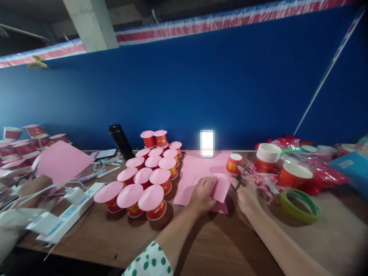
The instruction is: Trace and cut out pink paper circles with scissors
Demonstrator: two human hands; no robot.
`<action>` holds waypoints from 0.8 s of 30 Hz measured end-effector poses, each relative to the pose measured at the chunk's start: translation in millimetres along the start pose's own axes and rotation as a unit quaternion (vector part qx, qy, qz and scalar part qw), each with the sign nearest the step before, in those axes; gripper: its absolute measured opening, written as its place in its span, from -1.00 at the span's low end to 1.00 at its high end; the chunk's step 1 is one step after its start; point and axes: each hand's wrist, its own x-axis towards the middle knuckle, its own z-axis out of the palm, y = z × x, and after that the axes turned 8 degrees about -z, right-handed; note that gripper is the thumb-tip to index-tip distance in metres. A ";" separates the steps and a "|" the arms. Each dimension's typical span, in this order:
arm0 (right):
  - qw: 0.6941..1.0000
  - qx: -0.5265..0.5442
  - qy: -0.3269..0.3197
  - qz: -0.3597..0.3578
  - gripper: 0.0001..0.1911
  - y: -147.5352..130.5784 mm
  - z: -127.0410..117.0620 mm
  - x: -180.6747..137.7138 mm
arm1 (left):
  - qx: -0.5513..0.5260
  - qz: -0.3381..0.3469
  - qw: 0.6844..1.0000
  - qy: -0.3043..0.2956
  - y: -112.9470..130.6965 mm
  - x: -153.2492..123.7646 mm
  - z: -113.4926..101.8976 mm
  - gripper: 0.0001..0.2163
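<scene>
1. Two-handed job: pinned flat pink paper sheet (198,163) to brown wooden table (224,245) with left hand (202,195), fingers spread.
2. Gripped dark scissors (244,171) in right hand (246,191), closed round handles, blades at sheet's right edge.
3. Judged mid-cut along drawn circle (218,180); next snip called for turning sheet into blades.

Fifteen red cups capped with pink discs (152,199) cluster at centre; those far left are too blurred to count. There are two open red cups (294,174), one cup stack (267,156), one tape roll (300,206), one black flask (120,141), one pair of scissors (244,172), two large pink sheets (61,161) and one smaller pink piece (221,189).
</scene>
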 end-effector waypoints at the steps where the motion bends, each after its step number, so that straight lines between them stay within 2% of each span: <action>1: 1.000 -0.001 0.001 -0.001 -0.42 0.0 0.2 -0.4 | 0.000 0.002 1.000 0.010 -1.3 0.1 0.6 -0.36; 8: 0.998 -0.047 -0.025 -0.022 -0.47 -3.6 1.3 -2.1 | -0.015 0.003 0.998 0.054 -7.5 1.3 1.7 -0.69; 13: 0.989 -0.128 -0.047 -0.052 -0.54 -2.6 1.7 -0.3 | -0.115 -0.096 0.981 0.121 -8.9 5.5 1.0 -0.86; 16: 0.978 -0.177 -0.082 -0.074 -0.51 1.5 0.2 -0.6 | -0.200 -0.186 0.951 0.146 -10.3 8.9 -1.6 -0.88; 21: 0.945 -0.270 -0.148 -0.107 -0.51 4.4 -5.8 -4.9 | -0.289 -0.363 0.864 0.194 -20.6 12.4 -1.9 -0.81; 24: 0.930 -0.308 -0.178 -0.094 -0.55 5.3 -9.7 -6.3 | -0.336 -0.424 0.819 0.191 -26.5 13.0 1.2 -0.74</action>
